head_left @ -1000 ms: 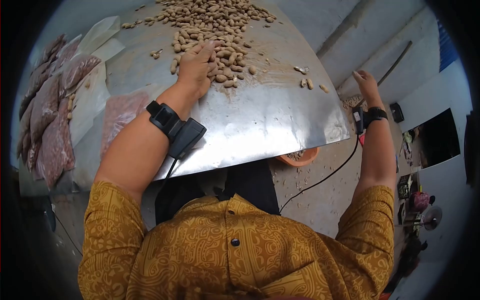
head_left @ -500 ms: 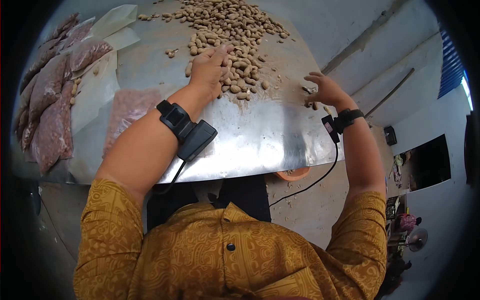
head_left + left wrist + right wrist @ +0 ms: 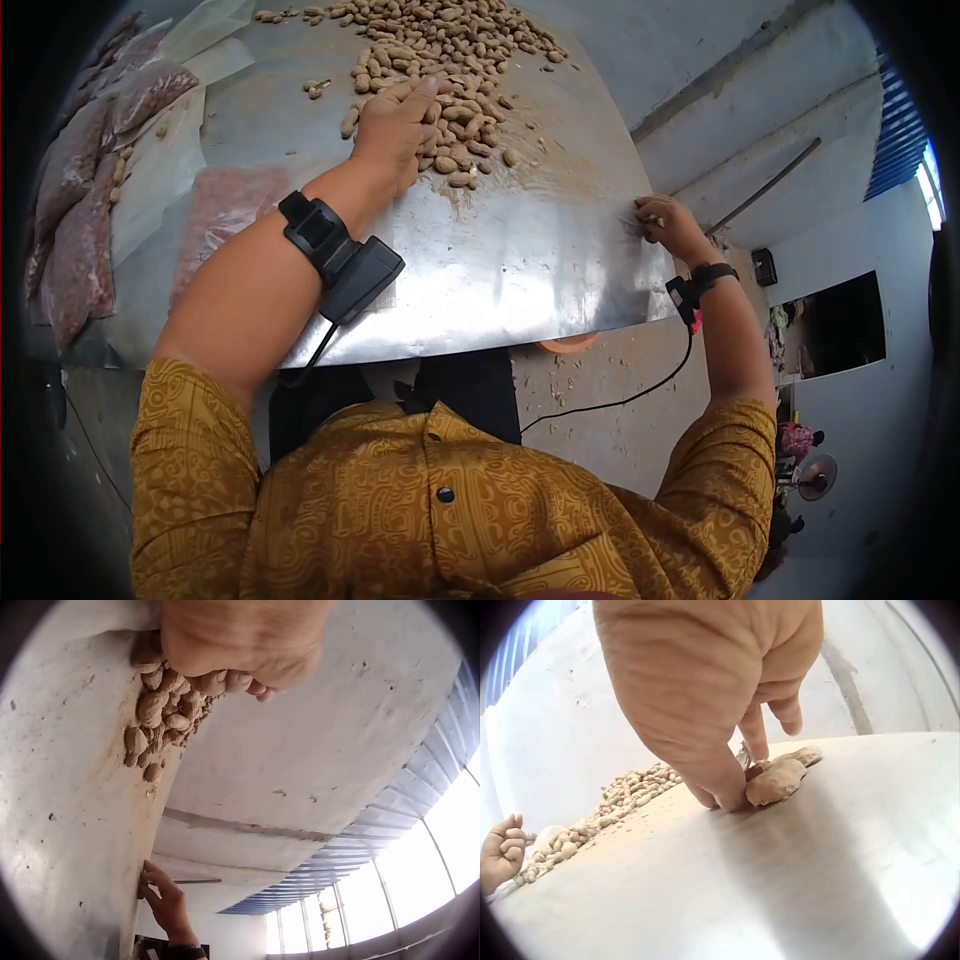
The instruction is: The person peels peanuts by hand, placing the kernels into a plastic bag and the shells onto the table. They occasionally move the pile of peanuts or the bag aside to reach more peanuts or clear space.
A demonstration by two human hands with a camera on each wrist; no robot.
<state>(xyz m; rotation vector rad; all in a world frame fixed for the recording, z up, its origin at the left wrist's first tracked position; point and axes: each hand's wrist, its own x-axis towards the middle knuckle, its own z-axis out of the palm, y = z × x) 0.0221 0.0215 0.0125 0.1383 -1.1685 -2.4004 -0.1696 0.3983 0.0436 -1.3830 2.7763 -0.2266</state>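
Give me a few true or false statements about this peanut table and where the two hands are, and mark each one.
1. The left hand rests, fingers curled, on the heap of peanuts. True.
2. The right hand is in the same heap. False: it is at the table's right edge, pinching a stray peanut apart from the heap.
3. The table has a wooden top. False: it is shiny metal sheet.
4. Filled clear bags lie at the table's left side. True.
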